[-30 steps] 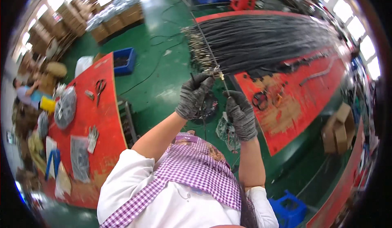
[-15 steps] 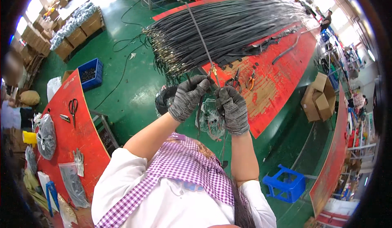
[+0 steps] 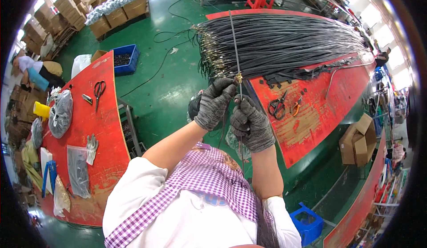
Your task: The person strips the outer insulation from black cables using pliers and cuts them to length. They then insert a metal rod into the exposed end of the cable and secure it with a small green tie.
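Both my hands wear dark grey knit gloves. My left hand [image 3: 215,103] pinches a small brass fitting [image 3: 239,78] on a thin black cable [image 3: 234,43] that rises straight up from my hands. My right hand [image 3: 251,123] grips the same cable just below the fitting, and the cable hangs down past my checked apron. Beyond my hands a big bundle of black cables [image 3: 284,43] with brass ends lies across a red table [image 3: 311,119].
Scissors and pliers [image 3: 283,107] lie on the red table to the right. A second red table [image 3: 91,128] at left carries scissors [image 3: 98,90], plastic bags and a glove. Blue crates [image 3: 124,59], cardboard boxes and a seated person [image 3: 33,72] are farther off.
My view has swung so that the cable bundle sits more to the right. My hands have kept hold of the cable, which now stands more upright, with my left hand at the brass fitting.
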The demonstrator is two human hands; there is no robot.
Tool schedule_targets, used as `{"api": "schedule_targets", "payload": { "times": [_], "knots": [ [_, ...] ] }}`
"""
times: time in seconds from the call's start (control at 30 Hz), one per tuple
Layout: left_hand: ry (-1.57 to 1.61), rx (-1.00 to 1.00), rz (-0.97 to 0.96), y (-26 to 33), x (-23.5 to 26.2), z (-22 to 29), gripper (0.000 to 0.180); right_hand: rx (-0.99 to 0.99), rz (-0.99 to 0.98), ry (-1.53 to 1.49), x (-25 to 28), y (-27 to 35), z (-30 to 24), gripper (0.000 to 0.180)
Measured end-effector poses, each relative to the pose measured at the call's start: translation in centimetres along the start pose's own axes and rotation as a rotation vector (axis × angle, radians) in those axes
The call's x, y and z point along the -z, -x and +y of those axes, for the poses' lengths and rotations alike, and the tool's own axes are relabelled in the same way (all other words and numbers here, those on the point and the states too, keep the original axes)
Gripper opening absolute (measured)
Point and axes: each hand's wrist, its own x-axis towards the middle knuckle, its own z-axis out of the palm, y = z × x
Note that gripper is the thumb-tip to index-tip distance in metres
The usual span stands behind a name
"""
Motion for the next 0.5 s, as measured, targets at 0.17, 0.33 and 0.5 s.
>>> {"api": "schedule_targets", "payload": {
  "times": [0.17,0.33,0.5],
  "knots": [
    [-0.007,0.084,-0.047,0.9,0.6,0.9,0.02,0.115,0.156,0.177,0.3,-0.7,0.6,0.015],
    [-0.178,-0.013,-0.108,1.3,0.7,2.2,0.017,0.361,0.218,0.603,0.4,-1.0,0.1,0.012],
    [-0.205,0.076,-0.064,1.4,1.1,2.3,0.018,0.262,0.278,0.86,-0.7,-0.6,-1.4,0.014]
  ]
}}
